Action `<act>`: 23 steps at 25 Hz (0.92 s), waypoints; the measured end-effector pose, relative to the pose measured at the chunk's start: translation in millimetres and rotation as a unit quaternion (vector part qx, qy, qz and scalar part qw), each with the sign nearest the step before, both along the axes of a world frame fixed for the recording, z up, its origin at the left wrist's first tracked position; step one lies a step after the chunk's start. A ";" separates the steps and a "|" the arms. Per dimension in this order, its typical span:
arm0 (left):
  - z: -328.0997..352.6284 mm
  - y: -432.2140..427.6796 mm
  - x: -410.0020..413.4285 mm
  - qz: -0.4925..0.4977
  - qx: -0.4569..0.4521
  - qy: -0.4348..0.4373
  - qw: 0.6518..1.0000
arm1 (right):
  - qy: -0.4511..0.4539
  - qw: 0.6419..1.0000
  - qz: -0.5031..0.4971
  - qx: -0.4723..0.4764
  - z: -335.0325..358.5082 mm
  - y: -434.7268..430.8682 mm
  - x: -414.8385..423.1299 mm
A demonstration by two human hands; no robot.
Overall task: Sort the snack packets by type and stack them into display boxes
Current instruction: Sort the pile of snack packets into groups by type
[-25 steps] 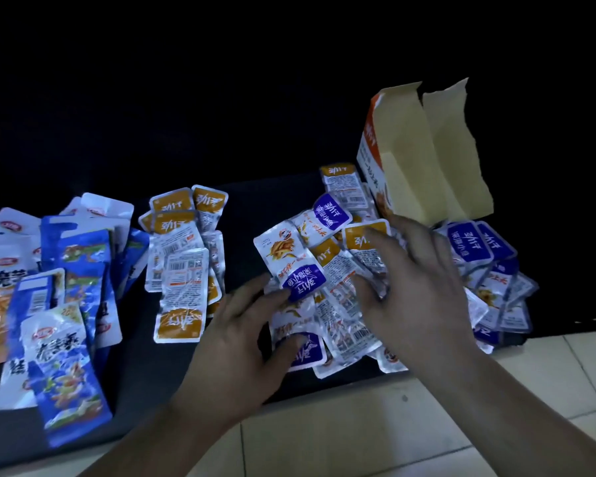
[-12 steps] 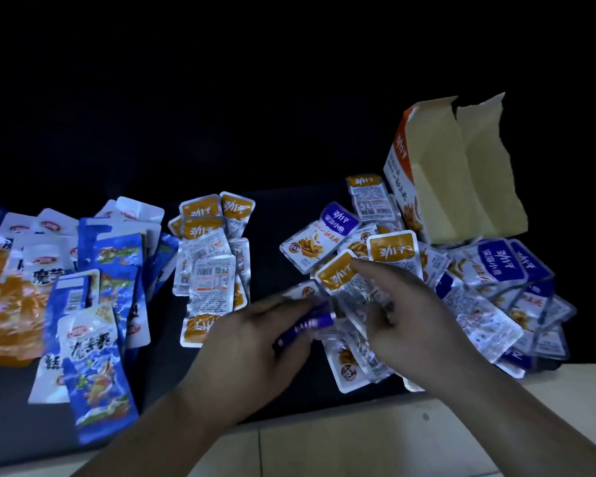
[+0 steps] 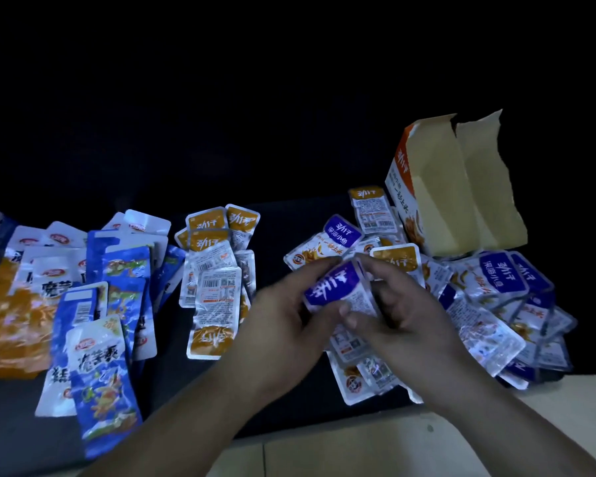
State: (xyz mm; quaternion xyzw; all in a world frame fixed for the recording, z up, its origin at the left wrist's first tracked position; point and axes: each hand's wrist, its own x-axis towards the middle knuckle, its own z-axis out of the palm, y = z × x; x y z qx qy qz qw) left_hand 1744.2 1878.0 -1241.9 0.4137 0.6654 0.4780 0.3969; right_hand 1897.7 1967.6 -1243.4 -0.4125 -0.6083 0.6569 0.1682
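Both hands on one purple packet (image 3: 334, 287), held over the mixed heap (image 3: 365, 370) at centre. L hand (image 3: 289, 318) pinches its left side w/ thumb on the front, R hand (image 3: 406, 315) pinches the right/lower edge. Packet is motion-blurred. Long axis looks tilted: purple band up-left, silver end down-right toward R hand.

Key relation: purple pile (image 3: 503, 284) lies to the right, just beside R hand, so R is nearer. Orange stack (image 3: 217, 273) lies to the left, nearer L hand, apart from the heap. Open display box (image 3: 434, 187) stands behind-right, flaps up, just behind the purple pile. Judgement: next move prob. a short carry rightward onto the purple pile, R hand leading.

Text:
- Purple packs: "劲仔" + "深海小鱼", upside-down to the viewer.
- Orange packs: "劲仔", backs show barcodes.
- Box side: vertical chars, approx "一秒上头".
- Far left: long blue packets (image 3: 124, 297) and white/orange packets (image 3: 49, 280) reading "魔芋…" — red oval logo, too small to read.
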 end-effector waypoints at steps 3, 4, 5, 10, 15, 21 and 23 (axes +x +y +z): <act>-17.4 13.0 -6.1 0.018 0.009 0.091 0.996 | -0.037 0.997 -0.065 0.023 -5.4 6.2 8.3; -27.0 23.5 -16.7 0.052 0.015 0.168 0.984 | -0.055 0.994 -0.091 0.037 -7.5 9.6 10.3; -38.1 37.2 -28.4 0.065 0.003 0.265 0.962 | -0.069 0.990 -0.115 0.047 -7.9 12.7 11.0; -68.7 79.5 -49.2 -0.060 -0.160 0.418 0.892 | -0.107 0.985 -0.117 0.073 -12.0 15.7 5.5; -60.7 54.9 -54.7 0.067 -0.068 0.286 0.954 | -0.110 0.983 -0.106 0.101 -12.7 11.6 -2.4; -34.1 8.4 -23.0 0.290 -0.011 -0.112 0.950 | -0.026 0.989 -0.147 0.010 -17.0 2.5 -53.4; -27.7 5.0 -13.8 0.296 0.005 -0.220 0.930 | -0.013 0.991 -0.135 -0.001 -19.7 -5.4 -71.9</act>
